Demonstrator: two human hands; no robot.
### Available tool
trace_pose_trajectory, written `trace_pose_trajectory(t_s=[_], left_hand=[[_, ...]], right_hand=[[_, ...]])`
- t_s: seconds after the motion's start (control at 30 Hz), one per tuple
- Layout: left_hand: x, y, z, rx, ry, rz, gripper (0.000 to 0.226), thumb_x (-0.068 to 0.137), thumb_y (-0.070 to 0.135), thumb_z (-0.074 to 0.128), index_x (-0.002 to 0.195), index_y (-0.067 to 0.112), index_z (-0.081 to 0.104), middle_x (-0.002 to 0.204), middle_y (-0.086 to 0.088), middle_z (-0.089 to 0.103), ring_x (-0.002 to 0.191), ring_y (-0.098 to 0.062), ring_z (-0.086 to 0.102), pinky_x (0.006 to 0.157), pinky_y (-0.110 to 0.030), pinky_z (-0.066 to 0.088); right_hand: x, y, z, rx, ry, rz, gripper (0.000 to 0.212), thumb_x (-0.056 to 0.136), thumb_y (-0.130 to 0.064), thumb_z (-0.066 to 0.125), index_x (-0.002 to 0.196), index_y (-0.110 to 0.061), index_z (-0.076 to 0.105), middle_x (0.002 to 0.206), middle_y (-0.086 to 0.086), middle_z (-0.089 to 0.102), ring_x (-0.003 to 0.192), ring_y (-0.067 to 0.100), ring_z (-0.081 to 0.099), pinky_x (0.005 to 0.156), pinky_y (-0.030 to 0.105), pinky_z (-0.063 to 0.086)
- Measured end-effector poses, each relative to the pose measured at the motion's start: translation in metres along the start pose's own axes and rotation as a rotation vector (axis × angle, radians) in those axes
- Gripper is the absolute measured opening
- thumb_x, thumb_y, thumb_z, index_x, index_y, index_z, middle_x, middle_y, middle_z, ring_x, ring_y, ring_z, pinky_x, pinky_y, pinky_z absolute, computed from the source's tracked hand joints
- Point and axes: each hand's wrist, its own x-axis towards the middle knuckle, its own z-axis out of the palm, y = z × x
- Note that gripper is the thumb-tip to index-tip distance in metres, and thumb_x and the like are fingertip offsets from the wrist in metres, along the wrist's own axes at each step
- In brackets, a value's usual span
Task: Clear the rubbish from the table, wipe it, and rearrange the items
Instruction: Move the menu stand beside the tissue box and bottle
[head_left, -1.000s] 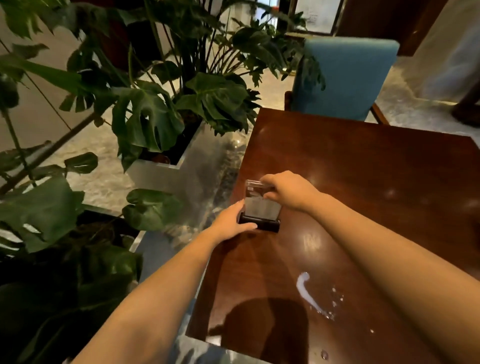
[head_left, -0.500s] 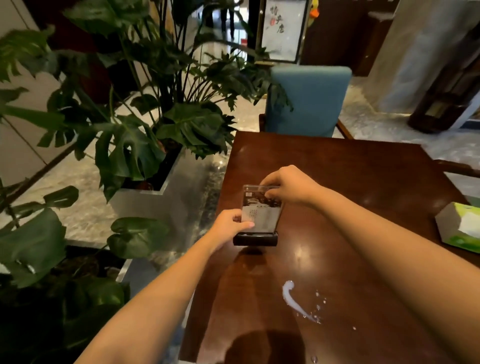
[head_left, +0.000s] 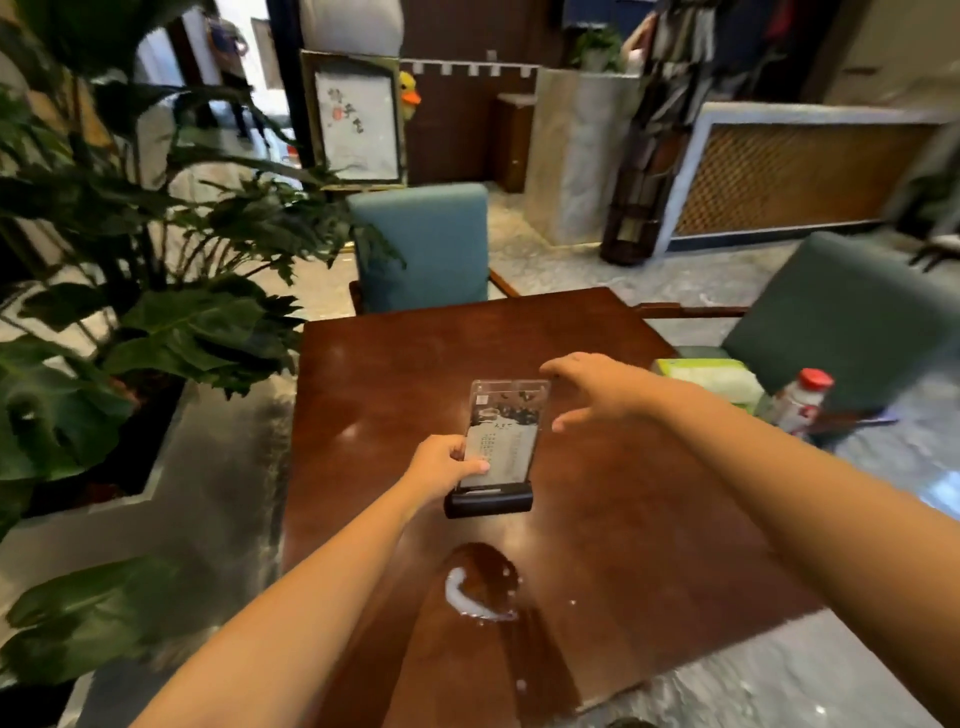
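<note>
A clear acrylic sign stand (head_left: 506, 431) with a black base (head_left: 488, 503) stands upright near the middle of the dark wooden table (head_left: 623, 519). My left hand (head_left: 441, 465) grips the stand's lower left edge, thumb across the front. My right hand (head_left: 597, 387) hovers just right of the stand's top, fingers spread, touching nothing. A white spill (head_left: 475, 597) with small droplets lies on the table in front of the stand. At the table's right edge sit a green tissue pack (head_left: 711, 376) and a small white bottle with a red cap (head_left: 797, 402).
Large potted plants (head_left: 171, 322) in a metal planter (head_left: 208, 467) crowd the table's left side. A blue chair (head_left: 426, 244) stands at the far end and a grey-green chair (head_left: 841, 322) at the right. Marble floor surrounds the table.
My right hand has let go of the stand's top and opened. The view has lifted, bringing the tissue pack, bottle and right chair into sight. My left hand keeps its grip.
</note>
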Motion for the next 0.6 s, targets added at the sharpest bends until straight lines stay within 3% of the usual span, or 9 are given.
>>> trace_pose_trajectory(t_s=[0.13, 0.27, 0.37, 0.47, 0.6], left_hand=[[0.019, 0.025, 0.049, -0.009, -0.067, 0.021, 0.029, 0.078, 0.012, 0.073, 0.106, 0.004, 0.069, 0.112, -0.011, 0.07, 0.102, -0.023, 0.066, 0.085, -0.033, 0.054], [0.041, 0.054, 0.106, 0.037, -0.158, 0.079, 0.028, 0.079, 0.012, 0.072, 0.105, 0.004, 0.07, 0.113, -0.012, 0.07, 0.101, -0.021, 0.065, 0.078, -0.025, 0.048], [0.054, 0.077, 0.153, 0.013, -0.207, 0.083, 0.026, 0.079, 0.01, 0.072, 0.104, 0.003, 0.07, 0.111, -0.01, 0.07, 0.095, -0.018, 0.065, 0.079, -0.027, 0.051], [0.067, 0.096, 0.202, 0.003, -0.269, 0.065, 0.023, 0.079, 0.01, 0.072, 0.101, 0.004, 0.07, 0.103, -0.001, 0.068, 0.092, -0.017, 0.064, 0.072, -0.021, 0.052], [0.081, 0.113, 0.264, -0.021, -0.338, 0.046, 0.015, 0.078, 0.01, 0.073, 0.092, 0.009, 0.069, 0.102, -0.005, 0.07, 0.096, -0.019, 0.065, 0.088, -0.038, 0.055]], right_hand=[[-0.044, 0.059, 0.006, -0.032, -0.021, 0.128, 0.089, 0.077, -0.046, 0.069, 0.147, -0.019, 0.02, 0.152, 0.005, 0.027, 0.138, 0.027, 0.03, 0.113, 0.04, 0.032], [-0.086, 0.12, 0.012, 0.001, -0.033, 0.239, 0.097, 0.075, -0.047, 0.071, 0.148, -0.017, 0.015, 0.154, 0.008, 0.024, 0.14, 0.028, 0.027, 0.114, 0.04, 0.029], [-0.113, 0.167, 0.02, 0.049, -0.047, 0.313, 0.096, 0.076, -0.047, 0.07, 0.148, -0.017, 0.014, 0.155, 0.01, 0.023, 0.141, 0.028, 0.027, 0.116, 0.041, 0.027], [-0.132, 0.208, 0.026, 0.132, 0.004, 0.304, 0.079, 0.081, -0.038, 0.068, 0.145, -0.016, 0.027, 0.15, 0.009, 0.034, 0.137, 0.027, 0.035, 0.112, 0.037, 0.031], [-0.141, 0.25, 0.032, 0.136, 0.09, 0.295, 0.046, 0.086, -0.023, 0.063, 0.13, -0.015, 0.052, 0.133, 0.009, 0.057, 0.119, 0.028, 0.054, 0.1, 0.037, 0.043]])
